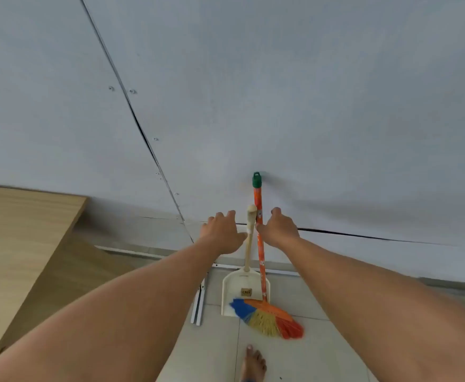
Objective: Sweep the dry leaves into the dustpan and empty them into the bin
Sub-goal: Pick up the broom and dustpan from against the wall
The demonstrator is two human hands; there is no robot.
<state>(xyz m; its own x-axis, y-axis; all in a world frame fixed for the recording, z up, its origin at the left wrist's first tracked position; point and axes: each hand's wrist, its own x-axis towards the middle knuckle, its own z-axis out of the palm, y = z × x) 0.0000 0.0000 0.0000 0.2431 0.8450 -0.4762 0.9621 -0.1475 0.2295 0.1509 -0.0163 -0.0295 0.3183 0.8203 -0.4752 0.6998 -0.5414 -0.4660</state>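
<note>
Nothing is swept yet; I'd judge this the very start. A grey wall fills the view, and a wooden board slants at the left. At the far edge of the tiled floor lean the broom and the cream dustpan, side by side. Both hands are spread and hold nothing: the left hand is just beside the pan's handle, the right hand by the broom's. White rails lie left of the pan. No leaves or bin in sight.
</note>
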